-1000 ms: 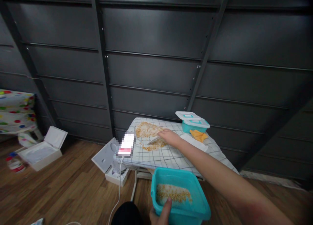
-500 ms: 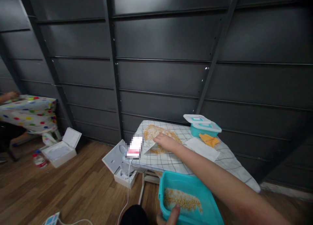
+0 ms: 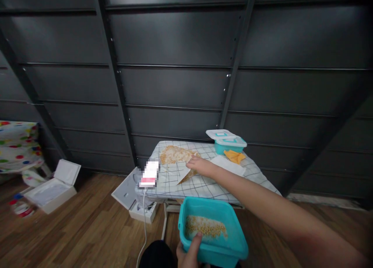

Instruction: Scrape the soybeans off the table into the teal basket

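My left hand [image 3: 189, 252] grips the near left wall of a teal plastic tub [image 3: 233, 229], thumb over the rim, below the table's front edge. Inside the tub lie yellow beans [image 3: 208, 230] mixed with white grains. Over the table, my right hand [image 3: 199, 165] is closed on a white sheet of paper [image 3: 183, 174], which stands tilted on the cloth. Around the paper, a pile of beans and white grains [image 3: 176, 155] is spread on the checked tablecloth [image 3: 166, 186]. Some beans lie behind and right of the paper, partly hidden by my hand.
A lidded teal box [image 3: 230, 145], an orange cloth [image 3: 234, 156] and a white sheet [image 3: 227, 166] lie on the table's right side. A pixelated phone [image 3: 149, 174] with a white cable sits at the left. Open white boxes [image 3: 142, 211] and a bottle [image 3: 21, 206] stand on the floor.
The paper in my right hand has moved rightward across the cloth, against the beans. My view has turned right, and more of the tub shows in my left hand.
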`<action>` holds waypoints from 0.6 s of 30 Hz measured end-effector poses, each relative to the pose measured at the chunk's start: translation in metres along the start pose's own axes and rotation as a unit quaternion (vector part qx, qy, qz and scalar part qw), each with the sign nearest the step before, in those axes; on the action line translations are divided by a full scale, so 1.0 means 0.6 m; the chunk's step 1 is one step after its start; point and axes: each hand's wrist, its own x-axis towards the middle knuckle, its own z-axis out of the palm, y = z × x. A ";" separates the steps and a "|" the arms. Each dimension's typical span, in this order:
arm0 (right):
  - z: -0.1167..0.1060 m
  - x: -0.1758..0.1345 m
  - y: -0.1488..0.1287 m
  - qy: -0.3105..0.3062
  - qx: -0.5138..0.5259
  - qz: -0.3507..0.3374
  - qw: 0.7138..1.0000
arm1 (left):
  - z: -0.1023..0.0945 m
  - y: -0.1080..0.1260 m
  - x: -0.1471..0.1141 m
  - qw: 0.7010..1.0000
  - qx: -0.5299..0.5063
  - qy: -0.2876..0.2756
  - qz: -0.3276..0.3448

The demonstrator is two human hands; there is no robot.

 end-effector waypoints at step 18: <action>0.000 -0.070 -0.021 0.006 -0.018 0.005 1.000 | 0.020 0.021 -0.028 0.997 -0.065 -0.008 -0.033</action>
